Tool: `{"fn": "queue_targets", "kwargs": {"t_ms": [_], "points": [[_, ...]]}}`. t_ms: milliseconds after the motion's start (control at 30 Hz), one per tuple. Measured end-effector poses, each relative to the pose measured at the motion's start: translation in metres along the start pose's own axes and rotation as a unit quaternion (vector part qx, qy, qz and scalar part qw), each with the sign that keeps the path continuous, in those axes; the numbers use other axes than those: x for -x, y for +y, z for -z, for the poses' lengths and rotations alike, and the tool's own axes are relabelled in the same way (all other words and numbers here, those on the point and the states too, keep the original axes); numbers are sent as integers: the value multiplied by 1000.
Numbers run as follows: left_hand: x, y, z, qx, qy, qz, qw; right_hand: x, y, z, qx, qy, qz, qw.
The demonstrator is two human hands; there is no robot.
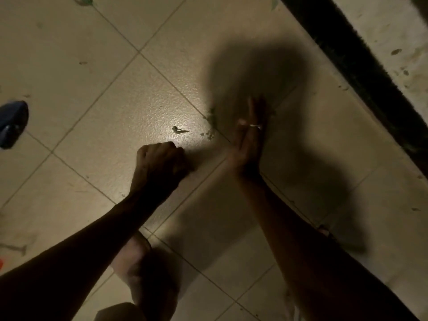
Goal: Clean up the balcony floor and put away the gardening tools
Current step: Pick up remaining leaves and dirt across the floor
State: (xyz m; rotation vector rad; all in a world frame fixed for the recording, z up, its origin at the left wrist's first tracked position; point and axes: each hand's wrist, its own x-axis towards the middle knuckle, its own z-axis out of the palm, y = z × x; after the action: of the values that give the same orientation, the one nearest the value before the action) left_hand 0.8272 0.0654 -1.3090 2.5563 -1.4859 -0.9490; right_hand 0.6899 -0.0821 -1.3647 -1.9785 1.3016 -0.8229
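Foot [136,258], bare, rests nearest the camera on the floor [92,112] of pale square tiles, finely pebbled, with thin dark grout lines. Beyond it the left hand [159,161] sits knuckles-up, fingers curled into a tight fist, contents not discernible; the right hand [249,144] stands on edge at the tile, fingers straight and pressed together, a thin metal ring [254,126] on one. Small ragged green leaf scraps [210,120] lie just beyond and between the hands; farther off sit a rounded blue object [12,123] at left and a dark fibrous strip [359,66] at upper right.
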Motion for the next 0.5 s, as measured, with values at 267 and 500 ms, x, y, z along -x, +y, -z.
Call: {"fn": "queue_targets", "kwargs": {"t_ms": [267, 500], "points": [[5, -61, 23, 94, 79, 269, 955, 17, -44, -62, 75, -42, -40, 995], [-5, -55, 28, 24, 36, 284, 958, 7, -90, -103, -116, -212, 12, 970]]}}
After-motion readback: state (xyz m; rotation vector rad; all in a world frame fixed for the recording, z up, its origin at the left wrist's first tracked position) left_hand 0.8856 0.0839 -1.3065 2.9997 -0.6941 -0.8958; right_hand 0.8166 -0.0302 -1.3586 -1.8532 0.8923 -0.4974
